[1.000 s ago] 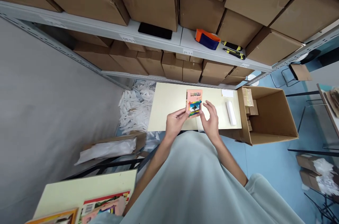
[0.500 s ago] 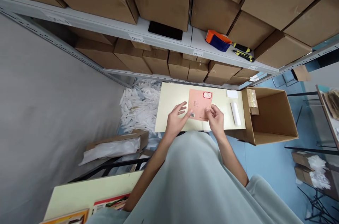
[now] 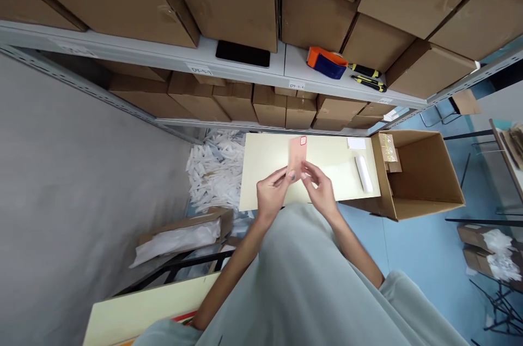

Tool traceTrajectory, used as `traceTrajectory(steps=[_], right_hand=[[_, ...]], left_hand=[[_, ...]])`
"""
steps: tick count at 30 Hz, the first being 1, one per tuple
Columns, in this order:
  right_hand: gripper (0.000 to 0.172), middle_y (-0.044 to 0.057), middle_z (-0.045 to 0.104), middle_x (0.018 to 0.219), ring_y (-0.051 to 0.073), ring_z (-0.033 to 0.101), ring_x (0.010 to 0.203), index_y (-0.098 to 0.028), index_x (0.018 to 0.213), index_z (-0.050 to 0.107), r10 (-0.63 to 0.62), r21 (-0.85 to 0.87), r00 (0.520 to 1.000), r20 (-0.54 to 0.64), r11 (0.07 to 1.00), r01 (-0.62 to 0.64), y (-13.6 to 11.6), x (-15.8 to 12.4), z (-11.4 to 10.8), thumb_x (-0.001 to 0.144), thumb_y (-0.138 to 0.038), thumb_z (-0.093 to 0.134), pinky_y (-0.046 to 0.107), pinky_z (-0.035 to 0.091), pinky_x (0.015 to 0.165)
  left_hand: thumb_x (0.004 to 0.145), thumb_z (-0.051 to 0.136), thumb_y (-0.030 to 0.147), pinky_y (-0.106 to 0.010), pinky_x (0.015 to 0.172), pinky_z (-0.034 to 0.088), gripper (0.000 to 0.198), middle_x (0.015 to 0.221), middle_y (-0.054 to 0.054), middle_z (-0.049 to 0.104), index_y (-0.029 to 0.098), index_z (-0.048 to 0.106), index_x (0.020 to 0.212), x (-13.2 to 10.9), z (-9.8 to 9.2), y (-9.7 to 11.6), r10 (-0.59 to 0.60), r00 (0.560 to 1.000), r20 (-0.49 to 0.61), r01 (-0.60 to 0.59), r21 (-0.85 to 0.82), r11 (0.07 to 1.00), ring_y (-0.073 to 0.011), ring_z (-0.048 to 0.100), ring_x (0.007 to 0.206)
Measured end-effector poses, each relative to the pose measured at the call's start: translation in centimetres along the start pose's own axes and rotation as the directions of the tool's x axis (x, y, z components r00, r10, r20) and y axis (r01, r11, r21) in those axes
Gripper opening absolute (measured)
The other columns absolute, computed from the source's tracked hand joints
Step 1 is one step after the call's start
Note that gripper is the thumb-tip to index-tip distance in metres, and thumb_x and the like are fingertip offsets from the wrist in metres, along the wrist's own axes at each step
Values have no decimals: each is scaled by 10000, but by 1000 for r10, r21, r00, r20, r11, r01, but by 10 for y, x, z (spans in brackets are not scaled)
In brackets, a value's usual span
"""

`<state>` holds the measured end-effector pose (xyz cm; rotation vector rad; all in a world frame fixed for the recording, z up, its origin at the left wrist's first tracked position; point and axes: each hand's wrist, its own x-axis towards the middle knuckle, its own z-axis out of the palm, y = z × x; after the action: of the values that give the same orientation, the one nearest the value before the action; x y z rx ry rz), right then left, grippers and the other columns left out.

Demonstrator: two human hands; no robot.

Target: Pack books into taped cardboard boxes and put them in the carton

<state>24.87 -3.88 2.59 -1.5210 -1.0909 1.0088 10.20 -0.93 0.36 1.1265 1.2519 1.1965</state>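
Note:
A thin pink book (image 3: 297,152) with a red outlined mark in its upper corner is held up over the pale tabletop (image 3: 265,155). It is turned at an angle, so its cover looks narrow. My left hand (image 3: 272,193) grips its lower left edge, thumb in front and fingers behind. At the lower right edge, my right hand (image 3: 321,190) pinches it between thumb and fingertips. To the right on the same tabletop lie a white roll-like object (image 3: 363,173) and a small white card or label stack (image 3: 357,143).
An open cardboard box (image 3: 429,171) stands right of the table, with small cartons inside. Ahead, a shelf (image 3: 245,71) holds large boxes, a black phone-like slab (image 3: 243,54), an orange-and-blue tape dispenser (image 3: 327,62) and cutters (image 3: 368,78). White scraps (image 3: 216,171) are heaped at left.
The pink book has turned from nearly facing me to a steep angle. My left hand now grips its edge, and my right hand has moved left with it. The view has shifted slightly.

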Motion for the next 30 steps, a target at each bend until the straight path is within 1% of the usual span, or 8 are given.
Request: traceTrajectory(steps=[4, 7, 11, 16, 19, 24, 27, 30], right_hand=[[525, 101, 838, 1249, 274, 805, 1140, -223, 1289, 765, 17, 37, 1000, -21, 999, -17, 0, 0, 3, 1003, -663, 739, 394, 683, 988], [535, 72, 829, 1002, 243, 792, 917, -218, 1074, 761, 53, 89, 998, -40, 995, -50, 1, 8, -12, 987, -742, 703, 348, 676, 815], [572, 49, 815, 944, 208, 727, 781, -230, 1114, 775, 97, 160, 993, 64, 981, -107, -4, 13, -34, 910, -764, 791, 300, 618, 672], [540, 30, 815, 950, 196, 714, 768, -249, 1139, 799, 105, 178, 975, 193, 974, -140, -2, 11, -41, 919, -742, 794, 284, 578, 622], [568, 61, 833, 1014, 230, 761, 841, -238, 1199, 791, 104, 144, 984, 144, 982, -125, 5, 10, -41, 932, -739, 774, 325, 624, 678], [540, 154, 747, 1486, 303, 711, 1377, -249, 1396, 733, -64, -48, 990, -126, 997, 58, 3, -1, -33, 1030, -644, 688, 495, 617, 1144], [569, 148, 757, 1476, 298, 735, 1349, -245, 1409, 725, -36, -5, 999, 14, 999, 36, -1, -11, -20, 1016, -657, 713, 465, 640, 1118], [582, 113, 811, 1308, 274, 771, 1192, -238, 1318, 734, -1, 11, 1000, 6, 1000, 1, -1, -13, -13, 969, -704, 761, 409, 669, 1021]], left_hand=[[1008, 779, 445, -503, 1165, 664, 275, 1318, -73, 849, 263, 907, 1170, -10, 11, 3, 250, 951, 180, -276, 141, 951, -300, 833, 1208], [1010, 784, 459, -482, 1133, 677, 317, 1398, -104, 817, 261, 878, 1239, -7, 5, 1, 262, 932, 251, -309, 170, 936, -289, 809, 1253], [956, 791, 645, -419, 924, 718, 602, 1378, -165, 805, 196, 809, 1356, 8, -10, -6, 71, 993, 96, -81, 111, 990, -289, 806, 1162], [807, 882, 770, -387, 873, 698, 641, 1016, -132, 862, 171, 869, 1035, 12, -12, -4, -197, 941, 274, 228, -86, 970, -286, 822, 954], [732, 948, 751, -394, 858, 702, 648, 965, -131, 863, 167, 875, 1003, 7, -8, 0, -232, 947, 222, 262, -121, 957, -299, 833, 933], [797, 922, 682, -444, 920, 730, 572, 1033, -122, 883, 154, 895, 1017, -1, 3, 0, -128, 992, -13, 127, -54, 990, -325, 858, 978], [918, 841, 564, -465, 972, 735, 431, 1109, -92, 887, 171, 902, 1083, -11, 16, 2, 30, 999, -40, -28, 41, 999, -307, 866, 1000], [992, 769, 429, -474, 1065, 710, 307, 1212, -84, 875, 215, 893, 1175, -24, 29, 8, 267, 961, 79, -277, 172, 946, -292, 852, 1118]])
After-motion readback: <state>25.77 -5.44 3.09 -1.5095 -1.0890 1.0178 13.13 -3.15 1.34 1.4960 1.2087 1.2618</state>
